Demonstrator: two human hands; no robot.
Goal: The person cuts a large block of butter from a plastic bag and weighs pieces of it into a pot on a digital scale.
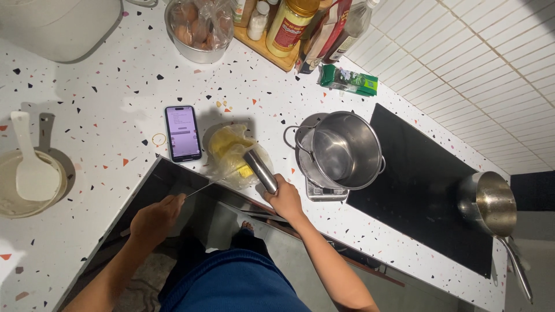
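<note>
Right hand (pixel 284 196) grips steel cylinder (pixel 260 170) over crumpled yellow-filled plastic bag (pixel 231 151); left hand (pixel 155 216) pinches its edge

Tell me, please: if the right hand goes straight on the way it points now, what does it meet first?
The right hand holds a metal tool pointing up-left. It would probably first meet the plastic bag of yellow food; the tool's end already overlaps it, though depth is unclear.

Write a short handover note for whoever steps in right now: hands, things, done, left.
Left hand: shut on a thin knife, tip toward the bag.
Right hand: shut on a metal cylinder held over the clear bag of yellow food on the counter.
Nearby: phone left of the bag; empty pot on a scale to the right.
Done: bag out by the pot.
Left: pot holds nothing yet.
</note>
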